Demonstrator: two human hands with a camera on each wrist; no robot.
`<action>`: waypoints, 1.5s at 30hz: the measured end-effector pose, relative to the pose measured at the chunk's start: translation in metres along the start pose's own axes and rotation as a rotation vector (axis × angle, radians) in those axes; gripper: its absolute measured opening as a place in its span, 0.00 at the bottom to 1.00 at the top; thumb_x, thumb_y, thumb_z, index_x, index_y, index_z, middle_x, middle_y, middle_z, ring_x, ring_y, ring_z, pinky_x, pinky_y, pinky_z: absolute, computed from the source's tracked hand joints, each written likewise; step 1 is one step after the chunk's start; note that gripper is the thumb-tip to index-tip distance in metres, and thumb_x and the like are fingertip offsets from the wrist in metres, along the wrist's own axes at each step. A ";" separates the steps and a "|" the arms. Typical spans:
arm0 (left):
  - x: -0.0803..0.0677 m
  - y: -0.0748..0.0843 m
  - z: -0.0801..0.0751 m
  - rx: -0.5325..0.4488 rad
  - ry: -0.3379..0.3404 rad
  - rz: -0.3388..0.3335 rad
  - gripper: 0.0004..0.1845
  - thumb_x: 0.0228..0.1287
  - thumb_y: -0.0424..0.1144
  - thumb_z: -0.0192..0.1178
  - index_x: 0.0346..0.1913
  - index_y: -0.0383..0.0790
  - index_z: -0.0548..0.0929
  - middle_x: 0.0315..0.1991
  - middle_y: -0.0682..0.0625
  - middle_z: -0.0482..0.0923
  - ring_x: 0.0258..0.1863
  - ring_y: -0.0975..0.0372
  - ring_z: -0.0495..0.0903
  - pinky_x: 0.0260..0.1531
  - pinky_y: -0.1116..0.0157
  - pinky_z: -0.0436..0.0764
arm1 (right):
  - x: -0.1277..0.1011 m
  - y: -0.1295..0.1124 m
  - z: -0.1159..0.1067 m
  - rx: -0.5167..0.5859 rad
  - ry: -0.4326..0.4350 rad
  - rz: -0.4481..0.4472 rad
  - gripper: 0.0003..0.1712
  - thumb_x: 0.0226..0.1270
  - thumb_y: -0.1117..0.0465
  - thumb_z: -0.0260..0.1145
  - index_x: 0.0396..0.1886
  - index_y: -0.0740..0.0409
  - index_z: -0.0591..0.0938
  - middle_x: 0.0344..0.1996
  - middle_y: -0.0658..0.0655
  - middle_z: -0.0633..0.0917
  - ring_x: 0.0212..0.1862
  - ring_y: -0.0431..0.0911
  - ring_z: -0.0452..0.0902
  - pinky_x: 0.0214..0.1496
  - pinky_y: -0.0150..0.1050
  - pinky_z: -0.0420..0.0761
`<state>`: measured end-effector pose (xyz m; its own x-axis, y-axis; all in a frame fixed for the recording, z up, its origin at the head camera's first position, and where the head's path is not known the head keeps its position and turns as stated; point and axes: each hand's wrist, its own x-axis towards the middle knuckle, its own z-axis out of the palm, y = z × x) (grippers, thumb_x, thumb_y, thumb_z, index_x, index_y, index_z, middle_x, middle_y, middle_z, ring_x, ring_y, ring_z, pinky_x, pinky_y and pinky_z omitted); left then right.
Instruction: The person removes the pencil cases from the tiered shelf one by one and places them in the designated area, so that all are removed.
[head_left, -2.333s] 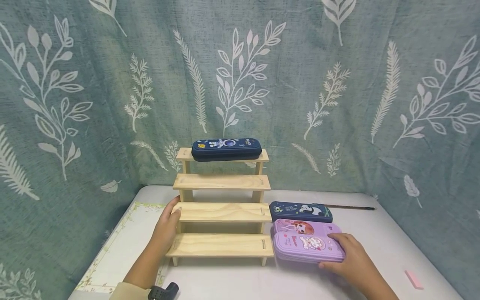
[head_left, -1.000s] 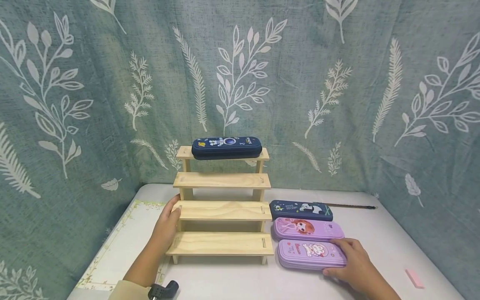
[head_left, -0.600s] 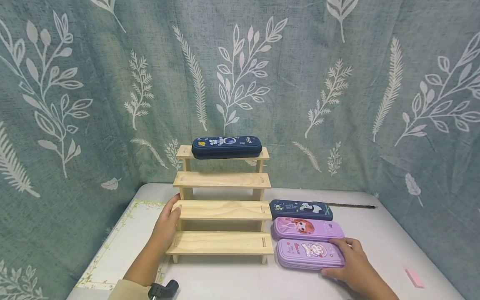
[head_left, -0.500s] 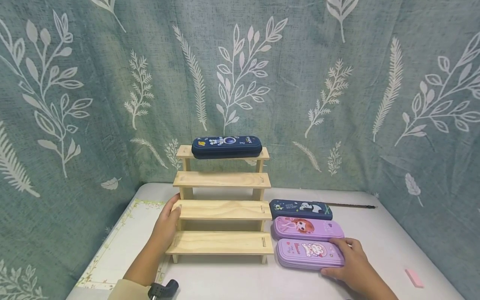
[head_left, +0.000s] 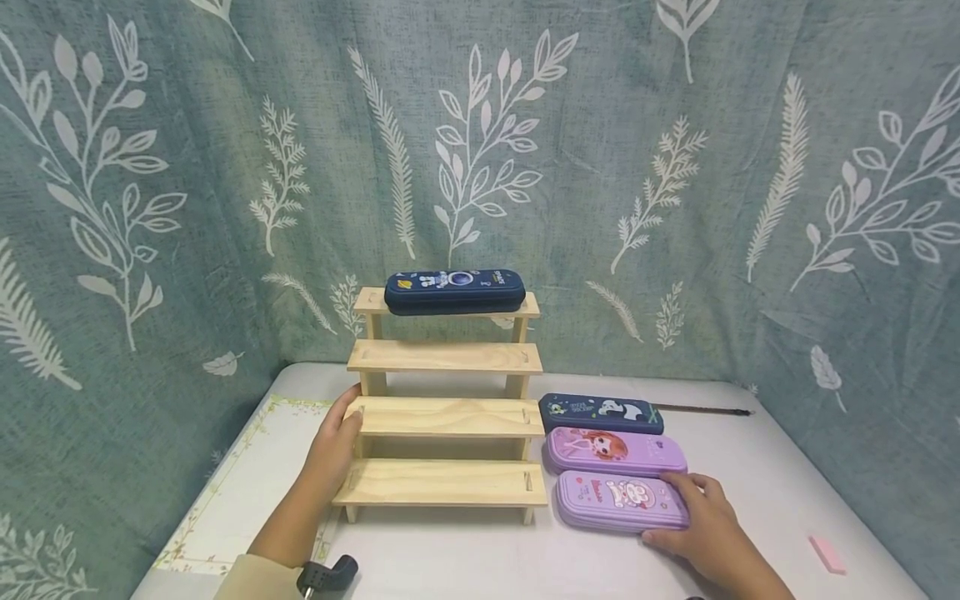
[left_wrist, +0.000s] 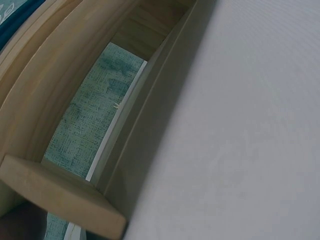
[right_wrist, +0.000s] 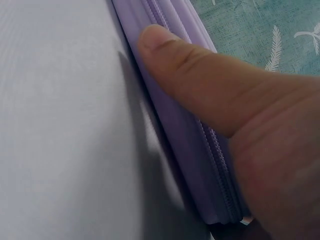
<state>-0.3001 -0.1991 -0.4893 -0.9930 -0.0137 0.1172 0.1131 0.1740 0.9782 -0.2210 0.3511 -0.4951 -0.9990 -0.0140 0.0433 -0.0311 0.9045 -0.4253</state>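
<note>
My left hand (head_left: 335,446) holds the left side of a four-tier wooden step shelf (head_left: 442,483), its thumb at the third tier's end; the fingers are partly hidden behind the wood. A dark blue pencil case (head_left: 455,292) with an astronaut lies on the top tier. My right hand (head_left: 702,521) grips the right end of a lilac zip pencil case (head_left: 600,500) with a cartoon animal. In the right wrist view, the thumb (right_wrist: 165,45) presses its zipped side, low over the tabletop. Behind that case lie a purple pencil case (head_left: 570,450) with a red-haired girl and a navy panda pencil case (head_left: 577,410).
A thin dark stick (head_left: 705,409) reaches right from behind the panda case. At the right is a small pink block (head_left: 827,554). A sheet with a leafy border (head_left: 225,483) lies left of the shelf on the white table (head_left: 450,562). Patterned curtains enclose the back and sides.
The lilac case, which overlapped the girl case at first, has come toward me and down in front of it with my right hand. The left hand stays on the shelf.
</note>
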 end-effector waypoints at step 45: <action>-0.004 0.008 0.002 -0.009 0.001 0.014 0.28 0.86 0.49 0.38 0.84 0.58 0.56 0.85 0.53 0.52 0.85 0.51 0.49 0.81 0.40 0.50 | 0.010 -0.051 -0.043 0.077 0.112 -0.147 0.59 0.55 0.40 0.82 0.78 0.61 0.65 0.76 0.76 0.59 0.75 0.77 0.55 0.69 0.80 0.61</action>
<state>-0.2952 -0.1959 -0.4819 -0.9913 -0.0122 0.1312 0.1274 0.1658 0.9779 -0.2276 0.3226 -0.4344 -0.9737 -0.0922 0.2085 -0.1832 0.8608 -0.4749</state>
